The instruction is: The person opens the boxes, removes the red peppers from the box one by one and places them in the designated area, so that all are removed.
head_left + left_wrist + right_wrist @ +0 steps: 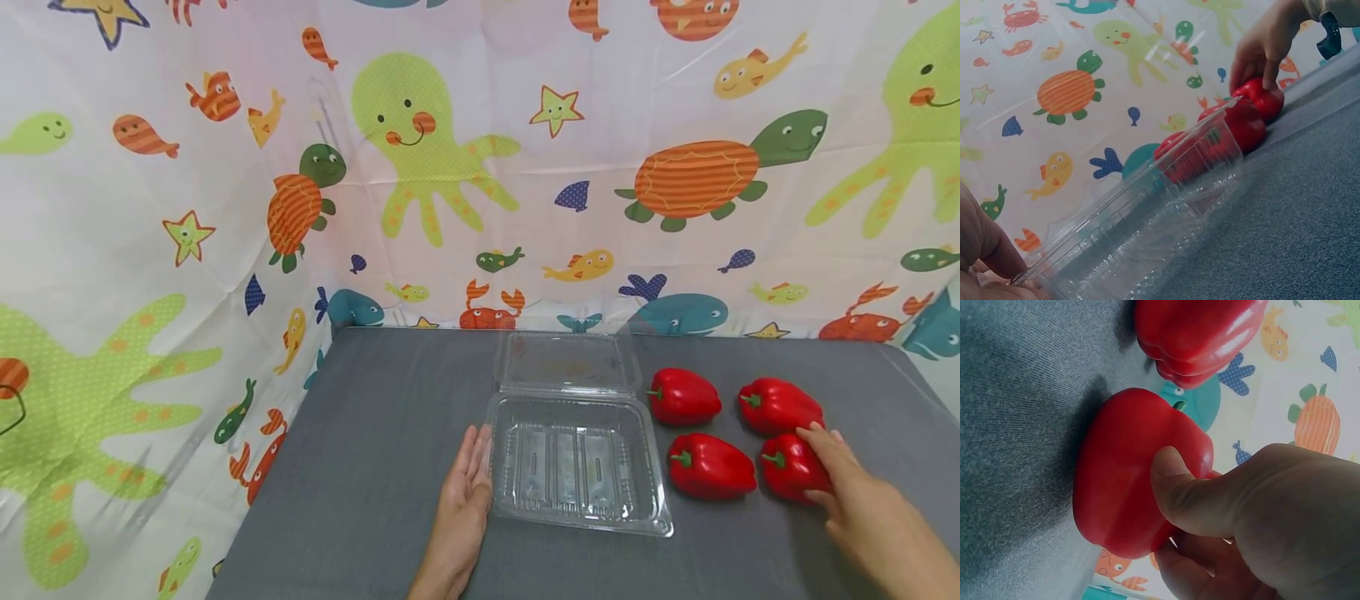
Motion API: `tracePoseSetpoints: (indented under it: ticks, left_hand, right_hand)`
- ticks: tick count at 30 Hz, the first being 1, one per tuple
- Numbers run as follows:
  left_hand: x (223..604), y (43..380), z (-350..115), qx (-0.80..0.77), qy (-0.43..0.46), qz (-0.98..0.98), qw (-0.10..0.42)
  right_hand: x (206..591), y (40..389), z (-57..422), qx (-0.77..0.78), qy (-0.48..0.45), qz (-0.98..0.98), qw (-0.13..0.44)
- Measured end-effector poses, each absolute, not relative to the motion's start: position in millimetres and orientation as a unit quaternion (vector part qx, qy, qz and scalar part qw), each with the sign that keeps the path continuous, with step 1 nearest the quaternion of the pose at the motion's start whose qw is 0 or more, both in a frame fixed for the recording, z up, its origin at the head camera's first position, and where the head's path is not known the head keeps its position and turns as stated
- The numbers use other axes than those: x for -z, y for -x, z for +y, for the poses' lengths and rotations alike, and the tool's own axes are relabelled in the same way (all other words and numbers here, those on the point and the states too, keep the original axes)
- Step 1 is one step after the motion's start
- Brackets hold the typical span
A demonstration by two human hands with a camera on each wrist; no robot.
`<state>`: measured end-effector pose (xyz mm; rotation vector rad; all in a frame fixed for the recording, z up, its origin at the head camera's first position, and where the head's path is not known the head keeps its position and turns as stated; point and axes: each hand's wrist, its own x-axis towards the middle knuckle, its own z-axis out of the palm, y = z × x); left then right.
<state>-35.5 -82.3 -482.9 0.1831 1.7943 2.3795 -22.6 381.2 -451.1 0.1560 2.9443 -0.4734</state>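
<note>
A clear plastic clamshell container (567, 471) lies on the grey cloth with its lid (566, 364) folded back, and no pepper is inside. My left hand (461, 500) rests along the container's left side, fingers straight, thumb near the rim. To the right of the container, my right hand (862, 487) grips the nearest right-hand red bell pepper (791, 468). In the right wrist view the thumb (1175, 484) presses across this pepper's side, while the other fingers are partly hidden behind it.
Three other red bell peppers lie close by: one front left (711, 468), one back left (682, 398) and one back right (780, 406). The grey cloth (367, 467) meets a curtain (465, 283) printed with sea animals at the back and left.
</note>
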Motion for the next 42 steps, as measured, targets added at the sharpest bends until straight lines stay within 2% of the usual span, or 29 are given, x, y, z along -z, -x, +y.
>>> tracePoseSetpoints:
  ticks: [9, 21, 35, 42]
  left_hand:
    - [483.3, 37.4, -81.1, -0.796, -0.067, 0.597, 0.073]
    - [486.2, 38.5, -80.4, -0.804, -0.059, 0.588, 0.071]
    - [489.3, 41.5, -75.0, -0.824, -0.044, 0.561, 0.068]
    - [476.7, 41.8, -89.5, -0.820, -0.035, 0.568, 0.063]
  right_hand:
    - [452.9, 24.4, 384.6, 0.159, -0.046, 0.984, 0.060]
    - [450.9, 26.1, 384.1, 0.139, -0.030, 0.988, 0.064]
    - [445.2, 25.9, 386.9, 0.157, -0.026, 0.983, 0.092]
    - [421.3, 31.4, 366.3, 0.151, 0.042, 0.987, 0.046]
